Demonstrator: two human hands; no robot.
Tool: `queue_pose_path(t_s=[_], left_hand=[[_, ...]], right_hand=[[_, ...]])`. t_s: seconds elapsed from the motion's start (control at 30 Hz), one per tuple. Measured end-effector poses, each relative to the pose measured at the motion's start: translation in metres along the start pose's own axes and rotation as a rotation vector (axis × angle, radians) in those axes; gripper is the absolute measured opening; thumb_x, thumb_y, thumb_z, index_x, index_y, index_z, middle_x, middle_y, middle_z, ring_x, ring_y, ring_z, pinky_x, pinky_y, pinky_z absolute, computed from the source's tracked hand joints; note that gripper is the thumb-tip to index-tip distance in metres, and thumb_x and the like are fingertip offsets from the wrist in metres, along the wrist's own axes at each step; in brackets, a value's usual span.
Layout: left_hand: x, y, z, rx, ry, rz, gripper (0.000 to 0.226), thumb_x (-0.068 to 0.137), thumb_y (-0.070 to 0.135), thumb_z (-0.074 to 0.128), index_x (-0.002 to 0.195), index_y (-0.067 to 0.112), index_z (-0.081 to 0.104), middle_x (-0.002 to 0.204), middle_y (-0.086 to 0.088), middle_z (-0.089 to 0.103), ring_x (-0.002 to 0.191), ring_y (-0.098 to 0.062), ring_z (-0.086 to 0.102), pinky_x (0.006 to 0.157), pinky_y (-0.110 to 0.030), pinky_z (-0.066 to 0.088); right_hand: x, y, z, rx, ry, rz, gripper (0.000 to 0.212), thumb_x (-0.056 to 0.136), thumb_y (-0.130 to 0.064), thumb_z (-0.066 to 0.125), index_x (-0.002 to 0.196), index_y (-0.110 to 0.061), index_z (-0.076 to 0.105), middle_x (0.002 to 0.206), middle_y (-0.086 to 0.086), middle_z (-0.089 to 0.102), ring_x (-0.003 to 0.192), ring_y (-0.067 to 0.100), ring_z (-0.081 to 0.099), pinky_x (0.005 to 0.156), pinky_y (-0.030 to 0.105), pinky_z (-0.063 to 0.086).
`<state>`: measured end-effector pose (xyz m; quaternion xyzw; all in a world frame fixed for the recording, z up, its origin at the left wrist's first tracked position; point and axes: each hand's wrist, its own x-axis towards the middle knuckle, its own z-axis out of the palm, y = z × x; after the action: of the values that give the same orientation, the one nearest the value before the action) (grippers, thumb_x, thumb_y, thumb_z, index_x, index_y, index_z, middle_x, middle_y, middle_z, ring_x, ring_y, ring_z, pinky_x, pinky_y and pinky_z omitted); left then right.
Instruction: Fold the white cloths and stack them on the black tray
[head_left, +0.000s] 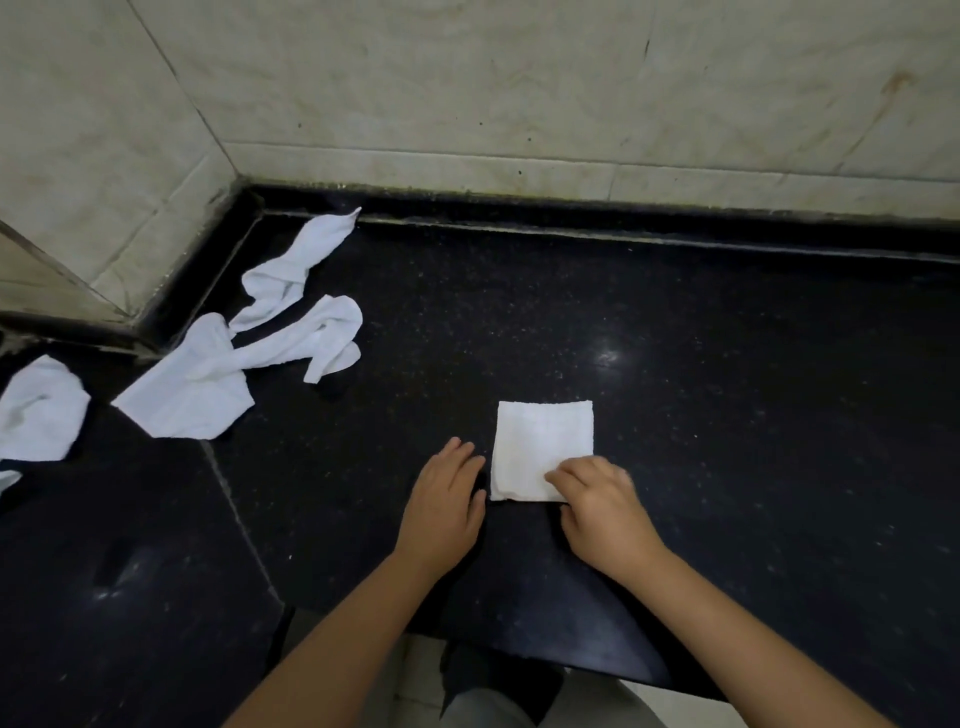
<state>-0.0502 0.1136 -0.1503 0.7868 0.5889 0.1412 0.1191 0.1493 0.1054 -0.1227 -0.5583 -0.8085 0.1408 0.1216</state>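
Note:
A white cloth (535, 441), folded into a small square, lies flat on the black counter (727, 389) just in front of me. My right hand (602, 509) covers its near right corner, fingers curled, and seems to pinch that corner between fingers and thumb. Palm down on the counter, my left hand (447, 499) lies with straight fingers just beside the cloth's left edge. Several unfolded white cloths (218, 374) lie crumpled at the far left, and another crumpled cloth (36, 410) sits at the left edge. I cannot make out a black tray.
A tiled wall (519, 93) runs along the back and the left corner, with a raised black lip (623, 218) at its foot. The counter's front edge (545, 660) lies close under my forearms, and a seam (234, 509) crosses the counter at lower left.

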Motion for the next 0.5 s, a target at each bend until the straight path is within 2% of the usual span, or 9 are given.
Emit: queue_pose_path(t_s=[0.07, 0.17, 0.27, 0.3, 0.33, 0.4, 0.43, 0.5], left_hand=[[0.005, 0.011, 0.003, -0.021, 0.010, 0.151, 0.035, 0.079, 0.024, 0.044, 0.093, 0.008, 0.071, 0.101, -0.007, 0.071, 0.097, -0.022, 0.068, 0.087, -0.033, 0.053], [0.018, 0.023, 0.007, 0.029, -0.106, 0.294, 0.031, 0.075, 0.032, 0.044, 0.080, 0.016, 0.071, 0.087, 0.003, 0.070, 0.079, -0.012, 0.067, 0.073, -0.023, 0.057], [0.030, 0.026, 0.007, 0.123, -0.203, 0.355, 0.023, 0.065, 0.040, 0.069, 0.070, 0.017, 0.068, 0.075, 0.004, 0.066, 0.067, -0.013, 0.064, 0.061, -0.020, 0.054], [0.033, 0.026, 0.007, 0.170, -0.213, 0.375, 0.029, 0.061, 0.041, 0.077, 0.070, 0.015, 0.067, 0.074, 0.002, 0.065, 0.067, -0.015, 0.064, 0.061, -0.021, 0.053], [0.036, 0.026, 0.004, 0.197, -0.236, 0.377, 0.033, 0.062, 0.041, 0.078, 0.074, 0.012, 0.067, 0.077, -0.001, 0.065, 0.071, -0.018, 0.064, 0.064, -0.025, 0.051], [0.042, 0.032, -0.003, 0.237, -0.324, 0.347, 0.034, 0.073, 0.039, 0.072, 0.085, 0.008, 0.066, 0.088, -0.005, 0.064, 0.085, -0.022, 0.061, 0.071, -0.030, 0.047], [0.044, 0.034, -0.003, 0.279, -0.303, 0.370, 0.032, 0.069, 0.039, 0.076, 0.081, 0.010, 0.067, 0.084, -0.003, 0.063, 0.081, -0.020, 0.061, 0.068, -0.027, 0.047], [0.045, 0.039, -0.002, 0.342, -0.254, 0.441, 0.032, 0.041, 0.029, 0.088, 0.056, 0.018, 0.061, 0.059, 0.004, 0.059, 0.057, -0.014, 0.059, 0.051, -0.019, 0.044]], right_hand=[[-0.008, 0.009, -0.002, -0.080, -0.092, 0.106, 0.039, 0.040, 0.001, 0.076, 0.075, -0.015, 0.071, 0.079, 0.000, 0.067, 0.070, 0.023, 0.066, 0.057, 0.032, 0.052], [-0.004, 0.016, 0.002, -0.088, -0.197, 0.155, 0.028, 0.065, 0.007, 0.059, 0.088, -0.006, 0.069, 0.095, 0.009, 0.065, 0.082, 0.032, 0.059, 0.068, 0.039, 0.049], [0.008, 0.013, -0.005, -0.124, -0.263, 0.145, 0.017, 0.057, 0.006, 0.069, 0.068, -0.006, 0.068, 0.072, 0.008, 0.063, 0.061, 0.027, 0.057, 0.050, 0.032, 0.046], [0.011, 0.011, -0.008, -0.125, -0.298, 0.152, 0.013, 0.061, 0.004, 0.069, 0.069, -0.005, 0.068, 0.074, 0.008, 0.062, 0.063, 0.027, 0.059, 0.051, 0.032, 0.046], [0.014, 0.011, -0.009, -0.105, -0.293, 0.170, 0.011, 0.071, 0.001, 0.061, 0.080, -0.003, 0.068, 0.085, 0.010, 0.063, 0.074, 0.030, 0.061, 0.060, 0.034, 0.049], [0.017, 0.010, -0.016, -0.007, -0.266, 0.284, 0.025, 0.084, -0.004, 0.046, 0.098, 0.000, 0.066, 0.104, 0.013, 0.062, 0.095, 0.030, 0.059, 0.081, 0.036, 0.050], [0.018, 0.010, -0.021, 0.074, -0.223, 0.352, 0.026, 0.084, -0.004, 0.046, 0.101, 0.001, 0.066, 0.106, 0.014, 0.062, 0.098, 0.030, 0.059, 0.084, 0.035, 0.049], [0.017, 0.007, -0.034, 0.168, -0.120, 0.447, 0.025, 0.082, -0.001, 0.048, 0.097, 0.001, 0.068, 0.101, 0.015, 0.065, 0.096, 0.027, 0.059, 0.080, 0.027, 0.046]])
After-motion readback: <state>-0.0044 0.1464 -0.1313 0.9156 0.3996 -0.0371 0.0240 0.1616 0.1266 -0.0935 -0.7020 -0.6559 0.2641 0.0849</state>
